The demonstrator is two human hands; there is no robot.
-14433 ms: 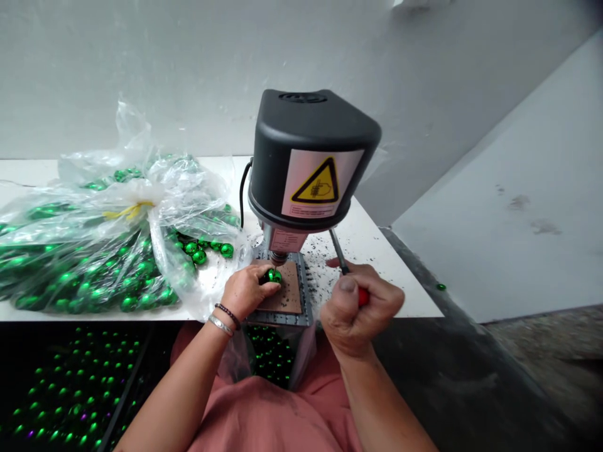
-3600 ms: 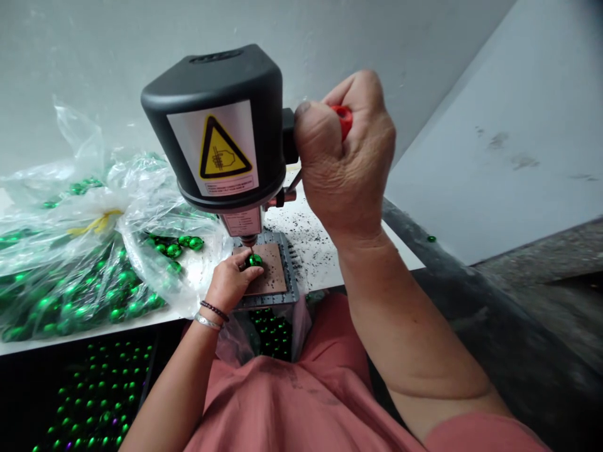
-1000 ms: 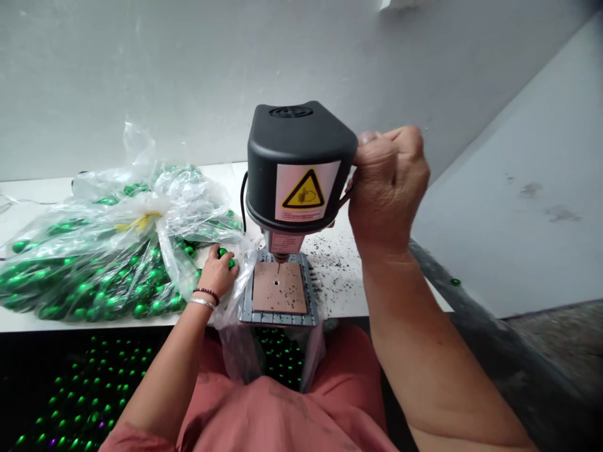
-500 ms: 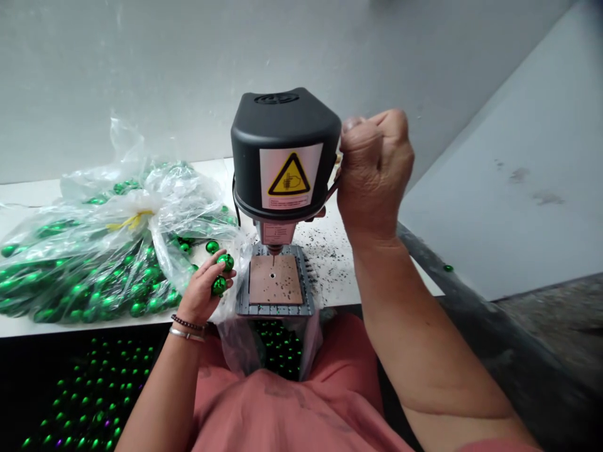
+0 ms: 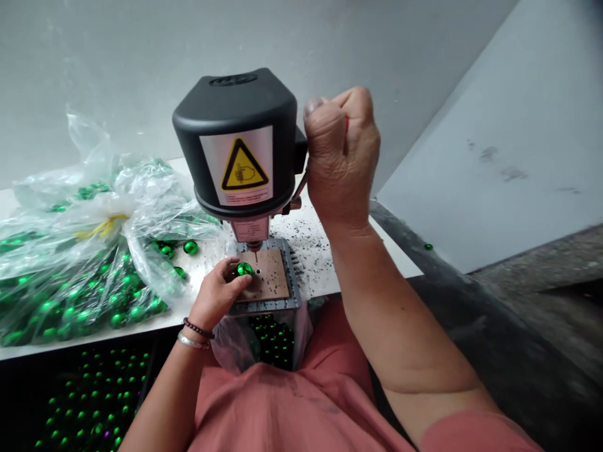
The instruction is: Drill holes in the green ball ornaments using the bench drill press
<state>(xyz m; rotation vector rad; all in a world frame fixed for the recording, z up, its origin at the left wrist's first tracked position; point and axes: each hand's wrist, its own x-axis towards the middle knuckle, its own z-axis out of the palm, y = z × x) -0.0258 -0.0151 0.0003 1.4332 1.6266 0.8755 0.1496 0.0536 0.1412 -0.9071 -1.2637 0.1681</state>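
My left hand (image 5: 221, 287) pinches a shiny green ball (image 5: 244, 269) over the brown board (image 5: 271, 279), just left of the small hole in it. Whether a second ball sits in the palm is hidden. Above the board stands a black drill press (image 5: 238, 125) with a hand-warning label; its thin bit (image 5: 256, 256) points down at the hole, apart from the ball. At the machine's right side my right hand (image 5: 343, 154) is closed in a fist round the feed lever (image 5: 300, 187); a bit of red shows between the fingers.
A tied clear plastic bag (image 5: 141, 251) of green balls covers the table's left side, with loose balls (image 5: 190, 247) beside it. Dark shavings (image 5: 306, 245) litter the white tabletop. Many green balls (image 5: 271, 339) lie below the table edge. A wall rises behind.
My left hand has moved right from beside the base to over the board, carrying a ball. My right hand stays on the lever. The whole view has shifted, with the machine now further left.
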